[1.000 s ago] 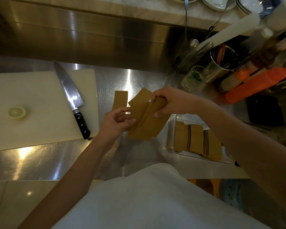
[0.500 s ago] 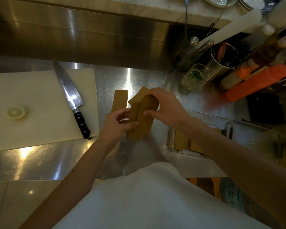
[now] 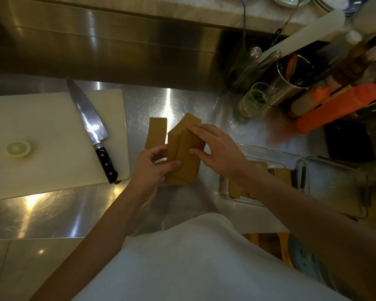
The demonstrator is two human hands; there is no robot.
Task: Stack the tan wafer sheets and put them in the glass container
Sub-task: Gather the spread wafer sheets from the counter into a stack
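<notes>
Tan wafer sheets (image 3: pixel 183 158), thin rectangles gathered into a loose stack, sit at the centre of the view between both bare hands. The left hand (image 3: pixel 153 168) grips the stack's lower left edge, thumb lying across the top sheet and fingers curled under, closed firmly on it. The right hand (image 3: pixel 219 152) meets the stack from three o'clock, its fingertips (image 3: pixel 193 128) pressed on the upper edge and its thumb against the right side, so it too is closed on the stack. The sheets are not squared: one corner pokes out toward twelve o'clock and the lower ends fan slightly. Whether the stack's lower end rests on the counter or is held just above it cannot be told.

Just beside the stack, at eleven o'clock of it, one separate tan wafer sheet (image 3: pixel 156 132) lies flat on the brushed steel counter (image 3: pixel 52 213).

At four o'clock from the hands stands the clear rectangular glass container (image 3: pixel 295 158), partly hidden by the right forearm, with more tan sheets lying inside it.

At nine o'clock lies a white plastic cutting board (image 3: pixel 41 127) with a black-handled chef's knife (image 3: pixel 89 127) across its right part and a pale round lemon slice (image 3: pixel 18 148) near its left part.

At two o'clock an orange squeeze bottle (image 3: pixel 339 106) lies near a ribbed drinking glass (image 3: pixel 253 101) holding something green.
</notes>
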